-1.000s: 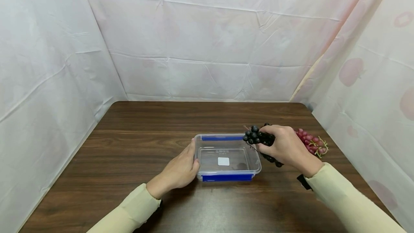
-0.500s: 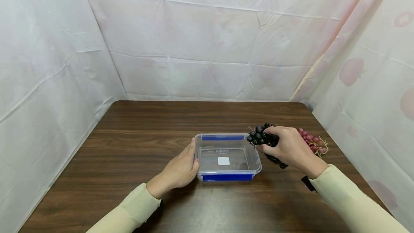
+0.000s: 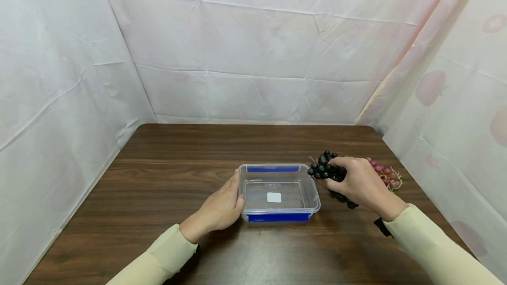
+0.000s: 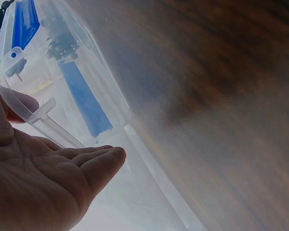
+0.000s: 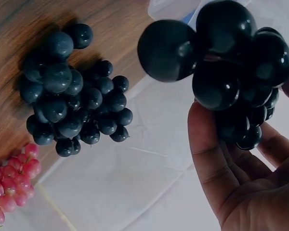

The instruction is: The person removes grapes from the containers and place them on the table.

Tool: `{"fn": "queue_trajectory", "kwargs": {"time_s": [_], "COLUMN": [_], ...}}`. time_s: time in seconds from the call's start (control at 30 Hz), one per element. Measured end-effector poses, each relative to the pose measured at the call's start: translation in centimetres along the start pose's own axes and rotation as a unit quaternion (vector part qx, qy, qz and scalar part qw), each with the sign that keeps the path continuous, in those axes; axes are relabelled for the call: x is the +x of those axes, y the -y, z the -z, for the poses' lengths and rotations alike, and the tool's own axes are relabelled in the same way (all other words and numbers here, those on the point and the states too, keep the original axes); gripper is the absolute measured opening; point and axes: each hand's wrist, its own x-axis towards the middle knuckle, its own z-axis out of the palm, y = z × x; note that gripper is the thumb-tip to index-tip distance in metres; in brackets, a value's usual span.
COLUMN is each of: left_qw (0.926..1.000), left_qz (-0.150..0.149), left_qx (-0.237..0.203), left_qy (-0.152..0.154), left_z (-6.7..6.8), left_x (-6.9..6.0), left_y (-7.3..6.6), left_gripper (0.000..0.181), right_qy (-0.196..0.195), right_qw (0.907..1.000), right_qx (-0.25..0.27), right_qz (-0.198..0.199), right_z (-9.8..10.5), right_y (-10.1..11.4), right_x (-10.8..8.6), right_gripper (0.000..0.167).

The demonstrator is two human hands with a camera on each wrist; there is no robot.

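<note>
In the head view my left hand [image 3: 219, 206] lies along the left side of a clear plastic food container [image 3: 253, 201] with blue clips. The left wrist view shows its fingers fairly straight against the container wall. My right hand [image 3: 358, 181] grips a bunch of black grapes [image 3: 320, 168] just off the container's right rim. The right wrist view has these held grapes [image 5: 224, 57] large between the fingers and thumb. A second bunch of black grapes [image 5: 58, 91] lies on the table, partly hidden under the hand in the head view.
A bunch of red grapes [image 3: 390, 177] lies on the right of the brown wooden table [image 3: 190, 148], partly behind my right hand. A white label [image 3: 274, 197] shows at the container's bottom. Pale cloth walls [image 3: 253, 47] surround the table.
Holding the black grapes, my right hand has shifted right, from over the container's right rim to beside it. My left hand and the container have stayed put.
</note>
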Motion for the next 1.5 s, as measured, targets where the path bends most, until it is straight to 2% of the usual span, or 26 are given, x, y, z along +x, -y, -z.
{"fn": "queue_trajectory", "kwargs": {"time_s": [0.27,0.77,0.97,1.5], "left_qw": [1.0000,1.0000,1.0000,1.0000], "left_qz": [-0.001,0.001,-0.001,0.001], "left_qx": [0.004,-0.001,-0.002,-0.002], "left_qy": [0.004,0.005,0.001,0.005], "left_z": [-0.1,0.0,0.0,0.1], "left_x": [0.0,-0.1,-0.1,-0.1], "left_y": [0.0,0.0,0.0,-0.1], "left_gripper": [0.073,0.074,0.074,0.074], "right_qy": [-0.008,0.024,0.023,0.036], "right_qw": [1.0000,0.9994,0.9994,0.9991], "right_qx": [-0.002,-0.010,-0.019,-0.003], "right_qz": [0.001,-0.022,-0.017,-0.021], "right_z": [-0.1,-0.2,-0.3,-0.7], "right_y": [-0.5,-0.9,-1.1,-2.0], "right_x": [-0.4,-0.9,-1.0,-1.7], "right_gripper": [0.035,0.038,0.037,0.035]}}
